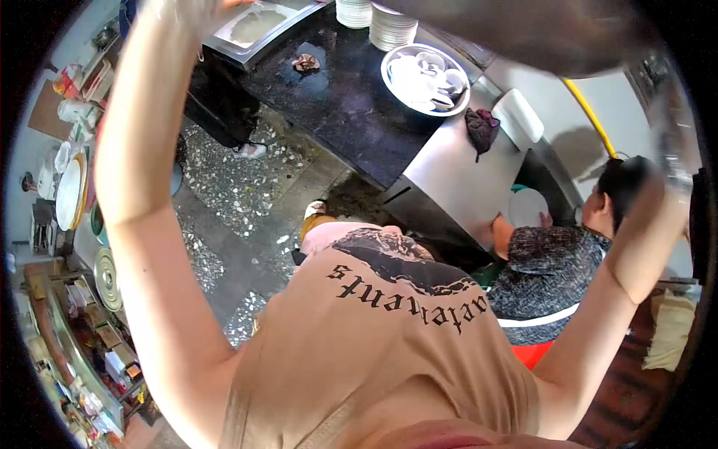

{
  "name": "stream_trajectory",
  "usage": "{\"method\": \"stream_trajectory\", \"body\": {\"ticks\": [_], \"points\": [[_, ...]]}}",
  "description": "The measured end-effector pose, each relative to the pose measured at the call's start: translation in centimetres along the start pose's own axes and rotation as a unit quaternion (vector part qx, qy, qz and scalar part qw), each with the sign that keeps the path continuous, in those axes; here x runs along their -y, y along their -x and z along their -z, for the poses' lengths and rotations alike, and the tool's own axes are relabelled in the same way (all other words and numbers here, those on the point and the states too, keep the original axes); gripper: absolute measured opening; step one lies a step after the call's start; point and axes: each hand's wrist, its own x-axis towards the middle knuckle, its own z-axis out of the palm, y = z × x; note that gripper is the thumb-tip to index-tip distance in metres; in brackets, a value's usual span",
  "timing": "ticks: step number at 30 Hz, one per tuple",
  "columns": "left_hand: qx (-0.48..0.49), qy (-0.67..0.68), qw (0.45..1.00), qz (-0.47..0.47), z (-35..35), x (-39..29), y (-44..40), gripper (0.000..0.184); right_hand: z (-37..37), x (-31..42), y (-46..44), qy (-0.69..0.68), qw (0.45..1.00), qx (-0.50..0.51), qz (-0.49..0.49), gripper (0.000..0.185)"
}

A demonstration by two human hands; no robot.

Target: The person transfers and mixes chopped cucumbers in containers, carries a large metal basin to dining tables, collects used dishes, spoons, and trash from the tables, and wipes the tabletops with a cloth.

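Both arms are up! Biggest on show, the long black flat-topped worktop (321, 105) spreads below the raised fingers, between the two sides. Overhead, between the left hand (178, 9) and the right hand (675, 185), looms the main thing here, a large, dark, curved, blurred shape, perhaps metal (535, 34), nearer the right fingers in this view. Contact? I can't tell. The left fingers run out of the top edge, the right ones smear into blur, so wide, narrow or gripping, I can't call it for either hand.

The step in hand looks like an overhead reach or a steadying hold; my judgement only. The next move seems to call for a firm, even grip on both sides, clear of the co-worker (553, 251) in a dark speckled top, low and inward from the right fingers. That person handles a round pale plate (528, 206) at the grey steel sink unit (449, 172).

Down the scale now: the round silvery metal bowl (452, 110), full of white dishes (426, 78), lies between the hands and below them; two stacks of round white plates (393, 30) stand just beyond it; and smaller again, a crumpled dark purple-brown cloth (481, 131) lies inward from the right fingers.
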Motion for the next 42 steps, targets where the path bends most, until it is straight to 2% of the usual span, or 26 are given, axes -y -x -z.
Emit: {"method": "stream_trajectory", "body": {"ticks": [1, 2, 3, 4, 5, 6, 7, 9, 11, 14, 18, 21, 23, 25, 27, 28, 29, 30, 31, 32, 33, 34, 35, 36, 38, 42], "points": [[-0.005, 0.011, 1.000, 0.024, 0.4, 1.5, 1.3, 0.045, -1.5, 1.9, 0.7, 0.069, 0.980, 0.185, -0.040, 0.036], [-0.008, 0.030, 0.998, 0.058, 1.3, 3.9, 2.9, 0.044, -4.9, 5.9, 5.5, -0.210, 0.946, -0.107, 0.221, 0.028], [-0.014, 0.046, 0.995, 0.092, 2.0, 6.4, 4.5, 0.044, -7.7, 7.2, 7.5, -0.214, 0.949, -0.101, 0.210, 0.028], [0.065, 0.097, 0.984, 0.134, 3.1, 9.3, 5.9, 0.045, -9.9, 7.6, 8.3, -0.284, 0.915, -0.059, 0.280, 0.029], [-0.001, 0.077, 0.990, 0.121, 0.7, 10.5, 8.7, 0.047, -12.5, 7.9, 9.0, -0.351, 0.869, -0.018, 0.347, 0.033], [-0.044, 0.103, 0.977, 0.180, 2.3, 13.7, 10.4, 0.046, -15.7, 8.4, 9.7, -0.324, 0.860, -0.047, 0.392, 0.034], [-0.040, 0.114, 0.971, 0.206, 4.6, 16.4, 12.4, 0.041, -18.6, 9.2, 10.9, -0.296, 0.846, -0.075, 0.437, 0.034], [-0.065, 0.144, 0.960, 0.233, 6.6, 18.5, 16.7, 0.036, -22.0, 10.3, 14.6, -0.375, 0.808, -0.052, 0.452, 0.037], [-0.060, 0.149, 0.958, 0.239, 6.3, 18.2, 19.2, 0.051, -24.2, 11.1, 17.6, -0.428, 0.779, -0.024, 0.458, 0.039], [-0.056, 0.154, 0.949, 0.268, 9.4, 22.8, 20.1, 0.062, -28.9, 13.2, 20.3, -0.454, 0.761, 0.022, 0.463, 0.040], [-0.028, 0.089, 0.946, 0.311, 10.5, 25.6, 22.2, 0.067, -32.4, 13.7, 23.9, -0.433, 0.783, 0.006, 0.447, 0.031], [-0.031, 0.147, 0.931, 0.332, 12.6, 28.5, 22.8, 0.062, -34.1, 14.4, 24.9, -0.412, 0.796, 0.019, 0.443, 0.030], [-0.038, 0.136, 0.923, 0.358, 13.2, 30.1, 23.0, 0.057, -35.3, 14.5, 25.3, -0.389, 0.810, 0.050, 0.435, 0.031], [-0.098, 0.120, 0.910, 0.384, 13.3, 31.8, 24.5, 0.057, -36.2, 14.3, 26.3, -0.366, 0.823, 0.081, 0.427, 0.033], [-0.097, 0.070, 0.914, 0.387, 12.9, 32.6, 25.3, 0.056, -37.1, 13.8, 27.3, -0.325, 0.845, 0.160, 0.394, 0.041], [-0.100, -0.033, 0.927, 0.360, 11.3, 31.8, 25.0, 0.055, -37.1, 13.7, 27.2, -0.333, 0.843, 0.185, 0.380, 0.054], [-0.102, -0.135, 0.930, 0.327, 10.4, 31.5, 25.0, 0.054, -37.6, 13.5, 27.1, -0.334, 0.844, 0.187, 0.376, 0.054], [-0.105, -0.160, 0.939, 0.287, 10.1, 31.5, 25.4, 0.047, -38.3, 13.1, 26.9, -0.368, 0.881, 0.144, 0.260, 0.058], [-0.101, -0.160, 0.938, 0.289, 9.6, 30.9, 25.2, 0.047, -39.0, 12.8, 26.5, -0.394, 0.903, 0.098, 0.139, 0.063], [-0.025, -0.396, 0.874, 0.281, 8.7, 29.8, 24.4, 0.048, -39.7, 12.3, 25.8, -0.421, 0.902, 0.090, 0.032, 0.069], [0.054, -0.606, 0.752, 0.253, 7.8, 28.9, 23.6, 0.050, -40.7, 11.8, 24.9, -0.414, 0.903, 0.109, -0.038, 0.067], [0.059, -0.669, 0.709, 0.218, 6.7, 28.8, 22.7, 0.052, -41.4, 11.4, 23.6, -0.400, 0.898, 0.162, -0.089, 0.064], [0.063, -0.669, 0.708, 0.216, 5.8, 28.7, 21.9, 0.052, -41.6, 11.0, 22.0, -0.383, 0.888, 0.214, -0.139, 0.062], [0.068, -0.693, 0.680, 0.231, 4.8, 28.6, 21.0, 0.051, -41.8, 10.8, 20.6, -0.383, 0.887, 0.214, -0.143, 0.062], [0.075, -0.705, 0.638, 0.300, 3.8, 28.9, 19.5, 0.047, -41.9, 10.4, 18.1, -0.320, 0.853, 0.364, -0.193, 0.056], [0.066, -0.719, 0.622, 0.303, 4.0, 30.9, 18.3, 0.049, -44.6, 10.3, 16.2, -0.271, 0.853, 0.372, -0.247, 0.045]]}}
